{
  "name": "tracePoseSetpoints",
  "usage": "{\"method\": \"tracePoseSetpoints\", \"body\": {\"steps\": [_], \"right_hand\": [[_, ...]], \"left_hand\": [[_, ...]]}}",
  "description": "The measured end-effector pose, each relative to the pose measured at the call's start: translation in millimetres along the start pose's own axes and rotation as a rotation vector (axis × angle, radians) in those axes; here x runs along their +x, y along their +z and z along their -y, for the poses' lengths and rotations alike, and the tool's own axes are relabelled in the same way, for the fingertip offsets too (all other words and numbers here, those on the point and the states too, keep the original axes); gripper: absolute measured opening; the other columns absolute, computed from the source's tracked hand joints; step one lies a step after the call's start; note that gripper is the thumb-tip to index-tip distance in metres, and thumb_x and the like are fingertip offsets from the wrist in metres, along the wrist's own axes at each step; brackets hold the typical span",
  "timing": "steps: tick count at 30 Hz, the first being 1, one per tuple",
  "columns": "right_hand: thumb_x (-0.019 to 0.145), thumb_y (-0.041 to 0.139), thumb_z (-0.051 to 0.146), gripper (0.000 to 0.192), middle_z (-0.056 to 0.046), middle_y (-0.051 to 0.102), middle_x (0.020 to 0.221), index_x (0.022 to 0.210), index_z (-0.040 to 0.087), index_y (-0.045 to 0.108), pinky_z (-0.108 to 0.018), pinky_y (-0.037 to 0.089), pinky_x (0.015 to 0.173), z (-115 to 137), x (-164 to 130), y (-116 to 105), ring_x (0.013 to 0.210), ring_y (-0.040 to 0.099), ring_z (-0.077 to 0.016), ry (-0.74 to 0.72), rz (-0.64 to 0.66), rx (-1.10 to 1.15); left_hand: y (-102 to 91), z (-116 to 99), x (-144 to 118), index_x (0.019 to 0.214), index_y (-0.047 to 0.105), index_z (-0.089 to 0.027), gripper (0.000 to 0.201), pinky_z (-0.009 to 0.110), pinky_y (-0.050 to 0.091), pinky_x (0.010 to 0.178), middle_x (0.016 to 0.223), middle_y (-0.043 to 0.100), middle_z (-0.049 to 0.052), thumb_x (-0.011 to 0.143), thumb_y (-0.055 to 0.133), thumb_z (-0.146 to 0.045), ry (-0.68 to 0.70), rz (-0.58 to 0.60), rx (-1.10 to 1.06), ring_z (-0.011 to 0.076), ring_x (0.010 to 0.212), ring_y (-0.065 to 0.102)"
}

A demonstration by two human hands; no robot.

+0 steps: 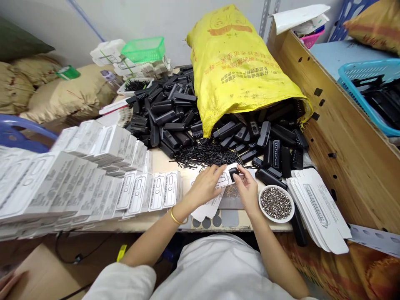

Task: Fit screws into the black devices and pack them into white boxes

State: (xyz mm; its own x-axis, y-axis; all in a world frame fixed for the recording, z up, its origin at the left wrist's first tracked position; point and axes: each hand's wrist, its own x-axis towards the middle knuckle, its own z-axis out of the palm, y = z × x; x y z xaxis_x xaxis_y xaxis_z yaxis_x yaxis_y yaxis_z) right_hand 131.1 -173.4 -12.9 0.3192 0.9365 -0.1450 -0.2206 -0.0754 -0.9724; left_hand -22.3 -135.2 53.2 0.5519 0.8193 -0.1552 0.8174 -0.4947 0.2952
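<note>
A small white printed box [223,180] is held between my two hands above the front of the table. My left hand [204,183] is closed around its left part. At the box's right end, my right hand [248,187] grips a black plastic case [233,173], which is partly inside the box. Flat white cartons [210,207] lie under my left hand. Just beyond my hands is a pile of thin black sticks [208,156]. A white bowl of small metal pieces [276,203] stands right of my right hand.
A yellow sack [237,71] spills many black plastic cases [175,104] across the table. Stacked white boxes [71,179] fill the left side. Flat printed cartons [321,212] lie at the right, by a wooden board [337,125]. Another person's hand [11,285] shows at the lower left.
</note>
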Motion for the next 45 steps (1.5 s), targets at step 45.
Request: {"method": "tracePoseSetpoints", "body": {"steps": [45], "right_hand": [[0.092, 0.051, 0.034, 0.016, -0.005, 0.064, 0.095, 0.095, 0.022, 0.061, -0.035, 0.051, 0.079, 6.5, 5.3, 41.8, 0.089, 0.062, -0.0187, -0.581, 0.099, -0.494]], "left_hand": [[75.8, 1.2, -8.3, 0.143, 0.023, -0.02, 0.076, 0.043, 0.039, 0.107, 0.134, 0.049, 0.016, 0.078, 0.062, -0.017, -0.022, -0.547, -1.036, 0.0239, 0.125, 0.05]]}}
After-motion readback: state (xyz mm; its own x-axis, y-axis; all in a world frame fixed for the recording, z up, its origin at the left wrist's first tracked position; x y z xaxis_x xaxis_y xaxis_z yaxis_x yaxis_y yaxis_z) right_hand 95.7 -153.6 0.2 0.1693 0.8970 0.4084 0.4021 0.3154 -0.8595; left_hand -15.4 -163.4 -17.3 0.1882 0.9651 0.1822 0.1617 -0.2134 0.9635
